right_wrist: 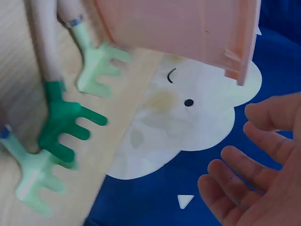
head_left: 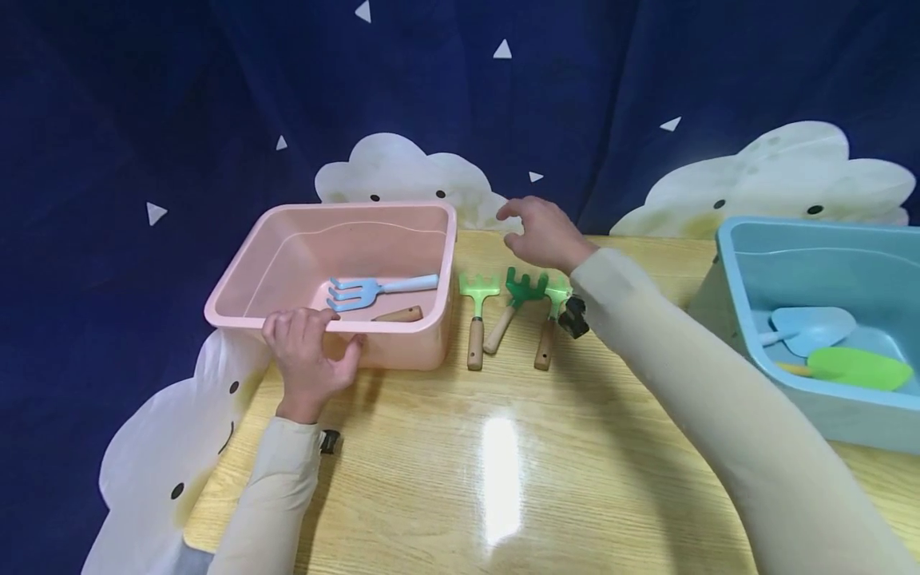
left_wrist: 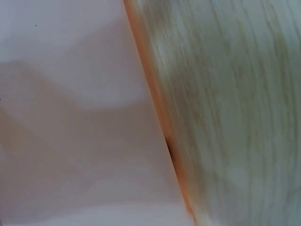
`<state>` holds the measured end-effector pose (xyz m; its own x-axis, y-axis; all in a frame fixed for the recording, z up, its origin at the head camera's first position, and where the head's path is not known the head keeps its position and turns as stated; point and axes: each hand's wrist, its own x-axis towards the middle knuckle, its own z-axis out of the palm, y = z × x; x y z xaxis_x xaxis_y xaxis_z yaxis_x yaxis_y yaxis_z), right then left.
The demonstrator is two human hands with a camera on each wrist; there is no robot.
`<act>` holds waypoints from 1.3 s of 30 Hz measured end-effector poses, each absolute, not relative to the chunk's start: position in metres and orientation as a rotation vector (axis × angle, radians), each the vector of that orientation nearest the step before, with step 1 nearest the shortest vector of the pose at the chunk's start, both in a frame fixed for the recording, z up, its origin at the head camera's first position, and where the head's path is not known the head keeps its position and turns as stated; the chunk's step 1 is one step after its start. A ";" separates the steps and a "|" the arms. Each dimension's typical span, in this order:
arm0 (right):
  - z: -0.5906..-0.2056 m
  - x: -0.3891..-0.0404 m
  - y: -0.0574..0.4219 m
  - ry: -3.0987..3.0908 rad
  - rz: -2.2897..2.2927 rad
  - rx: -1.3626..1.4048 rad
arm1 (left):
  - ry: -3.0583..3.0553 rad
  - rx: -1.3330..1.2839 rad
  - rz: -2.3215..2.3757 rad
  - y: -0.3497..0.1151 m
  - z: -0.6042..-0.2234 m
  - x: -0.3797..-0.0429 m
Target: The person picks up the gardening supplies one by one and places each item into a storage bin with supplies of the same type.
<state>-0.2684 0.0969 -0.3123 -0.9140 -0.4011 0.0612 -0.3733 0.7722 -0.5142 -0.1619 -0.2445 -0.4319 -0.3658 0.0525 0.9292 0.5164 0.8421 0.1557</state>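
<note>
My left hand (head_left: 309,359) grips the near rim of a pink plastic bin (head_left: 413,351), fingers over the edge and thumb outside. Inside lie a blue toy hand rake (head_left: 359,294) and a tool's wooden handle (head_left: 399,315), the rest of that tool hidden behind the near wall. My right hand (head_left: 542,235) hovers holding nothing, fingers loosely bent, above the far table edge. Below it, side by side, are a light green rake (head_left: 478,295), a dark green rake (head_left: 527,289) and another light green rake (head_left: 544,347). The left wrist view shows just the bin's pink wall (left_wrist: 70,155) and the table.
A blue bin (head_left: 848,419) stands at the right, holding a light blue shovel (head_left: 822,326) and a green shovel (head_left: 862,367). Behind the wooden table (head_left: 431,479) hangs a dark blue cloth (head_left: 561,96) with white clouds and triangles.
</note>
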 end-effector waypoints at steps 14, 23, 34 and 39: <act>-0.354 -0.247 0.125 2.908 -0.735 -0.593 | -1.899 -0.414 -0.498 -0.245 -0.433 -0.160; -0.388 -0.227 0.143 2.817 -0.736 -0.538 | -1.892 -0.418 -0.503 -0.245 -0.431 -0.158; -0.416 -0.207 0.166 2.757 -0.739 -0.438 | -1.880 -0.418 -0.506 -0.245 -0.431 -0.159; -0.426 -0.203 0.169 2.761 -0.728 -0.403 | -1.877 -0.417 -0.508 -0.244 -0.433 -0.160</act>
<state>-0.2027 0.1688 -0.4262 -0.9286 -0.3276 -0.1743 -0.1990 0.8361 -0.5113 -0.1600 -0.2435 -0.4326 -0.3439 0.0449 0.9379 0.5119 0.8463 0.1472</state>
